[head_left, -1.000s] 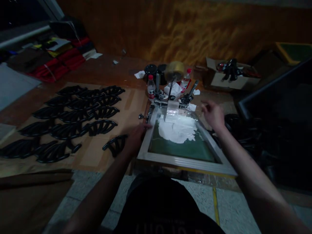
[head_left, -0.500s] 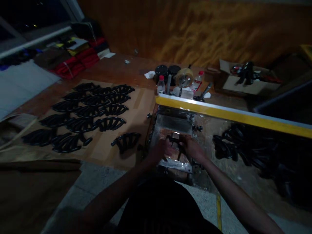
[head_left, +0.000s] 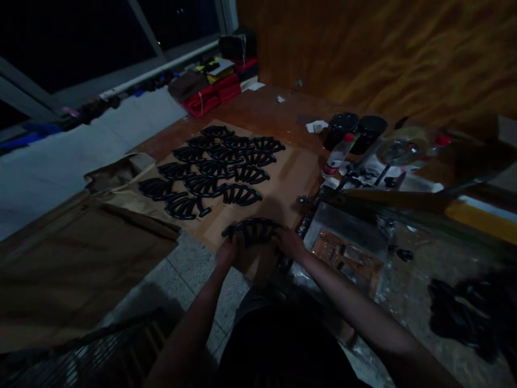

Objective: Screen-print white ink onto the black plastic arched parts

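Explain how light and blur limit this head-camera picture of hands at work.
In the head view, dim light leaves the left hand and right hand underexposed, the black curved part between them shows little detail, and the dark pile at lower right is blurred.

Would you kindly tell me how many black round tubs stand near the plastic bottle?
2: one black tub, a second just right of it, both beyond the plastic bottle; more could hide in the shadows.
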The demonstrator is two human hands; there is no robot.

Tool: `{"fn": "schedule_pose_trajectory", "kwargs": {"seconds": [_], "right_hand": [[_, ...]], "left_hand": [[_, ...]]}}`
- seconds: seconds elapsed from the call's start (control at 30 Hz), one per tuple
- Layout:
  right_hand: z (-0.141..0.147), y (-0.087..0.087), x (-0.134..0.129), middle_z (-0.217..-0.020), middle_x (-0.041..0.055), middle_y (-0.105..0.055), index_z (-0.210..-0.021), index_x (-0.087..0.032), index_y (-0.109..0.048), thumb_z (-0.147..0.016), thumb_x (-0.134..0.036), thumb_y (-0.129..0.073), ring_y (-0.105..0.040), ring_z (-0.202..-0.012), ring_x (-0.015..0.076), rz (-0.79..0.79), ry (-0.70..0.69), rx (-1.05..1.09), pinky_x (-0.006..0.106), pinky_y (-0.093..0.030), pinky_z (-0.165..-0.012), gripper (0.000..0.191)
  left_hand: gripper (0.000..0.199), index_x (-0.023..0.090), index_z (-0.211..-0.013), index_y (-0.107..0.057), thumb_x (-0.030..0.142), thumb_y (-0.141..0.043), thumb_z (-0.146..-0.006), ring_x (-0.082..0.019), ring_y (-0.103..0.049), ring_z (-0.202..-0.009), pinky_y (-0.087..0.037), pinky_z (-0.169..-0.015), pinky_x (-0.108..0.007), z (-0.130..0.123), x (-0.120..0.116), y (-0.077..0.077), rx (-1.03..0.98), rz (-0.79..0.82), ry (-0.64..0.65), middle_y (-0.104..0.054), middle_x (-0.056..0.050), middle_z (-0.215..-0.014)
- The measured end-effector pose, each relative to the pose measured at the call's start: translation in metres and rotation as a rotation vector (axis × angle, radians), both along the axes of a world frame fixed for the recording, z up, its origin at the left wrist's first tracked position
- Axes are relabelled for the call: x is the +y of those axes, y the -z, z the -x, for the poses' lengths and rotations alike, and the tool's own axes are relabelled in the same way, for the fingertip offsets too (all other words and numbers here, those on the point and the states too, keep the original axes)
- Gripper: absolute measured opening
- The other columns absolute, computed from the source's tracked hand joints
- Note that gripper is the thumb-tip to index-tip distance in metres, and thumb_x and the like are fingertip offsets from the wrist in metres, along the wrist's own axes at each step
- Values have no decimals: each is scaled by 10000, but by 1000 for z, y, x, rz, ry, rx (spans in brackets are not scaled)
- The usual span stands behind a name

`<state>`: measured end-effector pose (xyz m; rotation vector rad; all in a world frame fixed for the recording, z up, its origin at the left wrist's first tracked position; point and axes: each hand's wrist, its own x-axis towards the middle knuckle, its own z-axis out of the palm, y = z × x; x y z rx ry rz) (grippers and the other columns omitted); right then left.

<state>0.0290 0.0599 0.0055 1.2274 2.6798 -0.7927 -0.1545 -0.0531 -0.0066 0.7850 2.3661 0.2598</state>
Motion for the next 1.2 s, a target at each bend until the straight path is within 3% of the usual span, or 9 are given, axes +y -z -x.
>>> {"fn": "schedule_pose_trajectory", "kwargs": {"seconds": [0.13,0.27,0.37,0.47,0.63,0.77,0.9,1.07,1.2], "right_hand": [[17,22,1,-1098,156,-717,-1191,-169,-681,-940,-360,-598,-673,-1040,254,29,-6,-52,342,-511,-867,326],[14,35,-1,-1088,145,-719,-1174,-169,-692,-959,-356,-563,-676,-1035,236,44,-19,11,329,-512,-875,312],[8,41,2,-1100,132,-716,-1166,-180,-696,-963,-328,-543,-669,-1048,226,69,-21,66,326,-507,-896,294],[7,43,3,-1183,142,-693,-1239,-177,-674,-963,-353,-530,-648,-1112,233,127,26,41,333,-489,-955,358],[14,42,2,-1347,184,-610,-1346,-122,-611,-955,-353,-513,-593,-1229,269,193,54,8,358,-435,-1055,465],[16,42,3,-1320,205,-624,-1353,-103,-599,-946,-371,-523,-594,-1229,296,191,57,-14,395,-438,-1057,494],[16,41,0,-1323,197,-625,-1348,-106,-604,-950,-333,-495,-587,-1237,291,248,-14,0,406,-450,-1052,471],[18,46,-11,-1339,136,-626,-1278,-192,-661,-878,-249,-552,-549,-1278,277,234,-148,228,440,-417,-1095,419],[17,45,-15,-1365,149,-607,-1252,-173,-677,-850,-222,-570,-505,-1324,293,192,-128,238,478,-364,-1140,419]], "left_hand": [[650,47,-1195,-625,550,-281,-969,-425,-623,-1165,-450,-946,-545,10,13,14,47,118,7,-649,-324,-1207],[616,68,-1197,-629,557,-342,-957,-415,-615,-1162,-433,-971,-551,6,13,11,99,138,27,-660,-292,-1197],[552,140,-1327,-560,514,-385,-960,-362,-557,-1238,-438,-1003,-508,-13,-1,11,235,-27,140,-588,-225,-1346],[529,248,-1407,-523,477,-498,-931,-341,-445,-1347,-422,-1052,-498,-40,-8,23,367,-200,310,-468,-143,-1500],[634,341,-1470,-452,442,-627,-870,-342,-384,-1388,-394,-1089,-547,-60,4,49,441,-245,345,-427,-76,-1549],[594,352,-1439,-497,447,-631,-867,-367,-442,-1326,-383,-1072,-603,-53,12,54,403,-233,410,-507,-76,-1487],[577,325,-1390,-559,507,-640,-848,-401,-409,-1348,-377,-1065,-614,-13,13,55,358,-267,587,-548,-91,-1443],[663,352,-1415,-529,439,-734,-790,-374,-364,-1404,-326,-1127,-574,90,10,52,310,-365,1009,-500,-66,-1500],[610,337,-1392,-562,467,-704,-812,-347,-397,-1400,-326,-1147,-536,154,4,51,344,-338,1001,-528,-62,-1481]]}}
